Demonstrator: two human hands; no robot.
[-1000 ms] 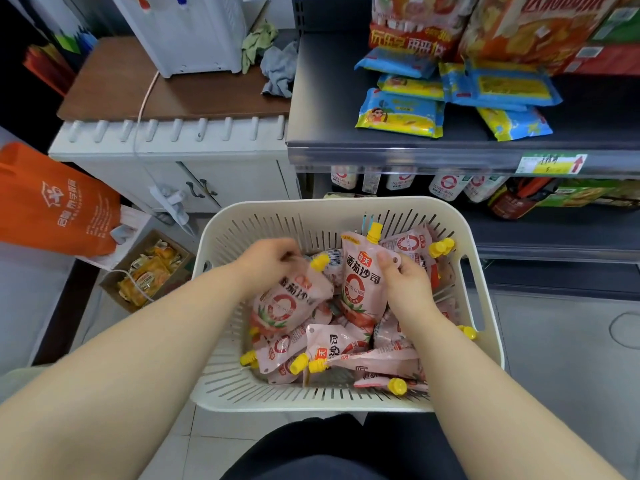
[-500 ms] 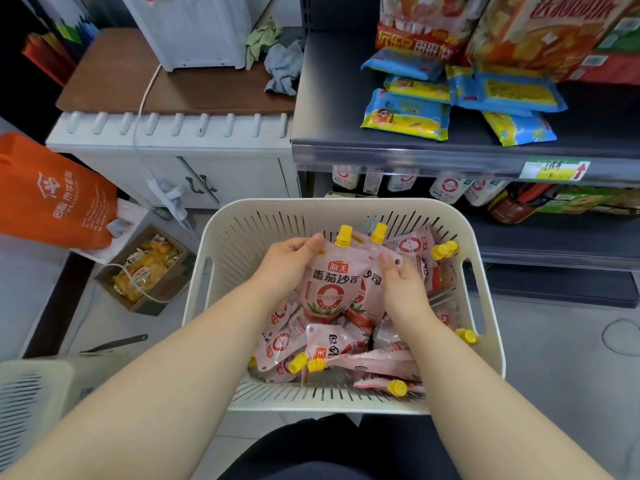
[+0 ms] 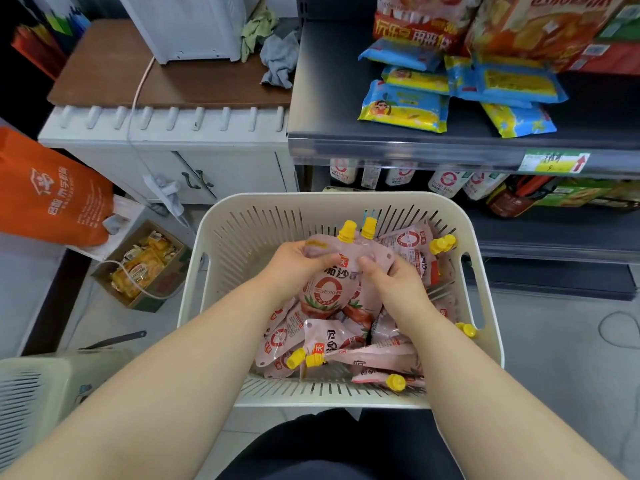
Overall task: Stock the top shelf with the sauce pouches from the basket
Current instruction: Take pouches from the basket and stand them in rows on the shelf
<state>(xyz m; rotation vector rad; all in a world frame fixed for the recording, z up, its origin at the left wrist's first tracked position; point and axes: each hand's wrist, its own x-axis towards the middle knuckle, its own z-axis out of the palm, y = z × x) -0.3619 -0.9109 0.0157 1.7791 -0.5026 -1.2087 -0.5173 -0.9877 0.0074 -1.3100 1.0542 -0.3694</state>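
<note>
A cream slotted basket stands in front of me and holds several pink sauce pouches with yellow caps. Two of the pouches are stacked upright above the pile, caps side by side at the top. My left hand grips the stack's left upper edge. On the other side, my right hand grips its right upper edge. More pouches lie flat beneath my wrists. The dark grey top shelf lies beyond the basket, with a bare stretch at its left.
Blue and yellow snack packs and large snack bags occupy the shelf's right side. A lower shelf carries white sauce pouches. A white cabinet, an orange bag, a carton of packets and a second basket are at left.
My left hand lifted a pouch from the pile and brought it against the one in my right hand. Both hands now hold the two together, a little higher.
</note>
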